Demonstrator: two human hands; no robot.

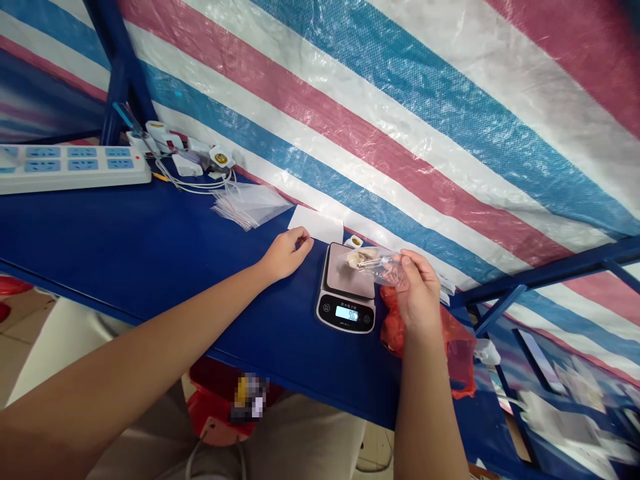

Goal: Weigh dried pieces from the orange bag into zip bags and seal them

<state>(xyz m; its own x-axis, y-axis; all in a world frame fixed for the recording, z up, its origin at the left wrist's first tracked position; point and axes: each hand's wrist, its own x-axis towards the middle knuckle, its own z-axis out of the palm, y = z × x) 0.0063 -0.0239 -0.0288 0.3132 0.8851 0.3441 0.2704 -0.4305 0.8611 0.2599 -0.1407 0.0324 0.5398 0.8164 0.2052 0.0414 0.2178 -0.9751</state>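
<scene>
My right hand [419,288] pinches the end of a clear plastic bag [383,261] over the scale's plate. Something pale and lumpy [359,257] and thin shiny pieces lie inside the bag; their kind is unclear. Whether the bag presses on the plate cannot be told. The small digital kitchen scale [350,290] has a lit display with digits like 96, the decimal point unclear. My left hand [290,253] rests on the blue table left of the scale, near a white sheet of paper [317,225]. Its fingers are loosely curled, thumb apart, holding nothing.
Under and beside my right forearm lies a red plastic bag [393,323]. Flat clear zip bags [245,205] lie back left, near chargers and cables [187,160] and a long power strip [80,167]. A striped tarp [320,113] hangs behind the blue table [125,230].
</scene>
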